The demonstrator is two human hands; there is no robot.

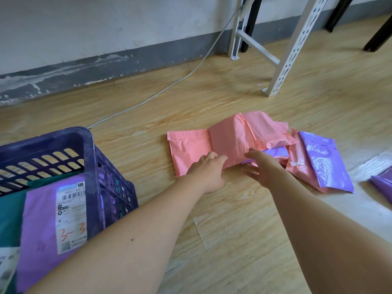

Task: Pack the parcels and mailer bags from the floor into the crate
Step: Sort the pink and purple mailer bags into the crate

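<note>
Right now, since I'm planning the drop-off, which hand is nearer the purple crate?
Left. The left hand grips the pink mailer, across bare floor from the crate; the right hand is farther right, beyond the left.

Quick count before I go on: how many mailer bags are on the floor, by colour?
Pink plastic mailer bags: 4
Purple plastic mailer bags: 3
Total: 7 in view; the pile overlaps, so more may be hidden.

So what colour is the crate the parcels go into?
The crate is dark purple, clearest in the head view.
</note>
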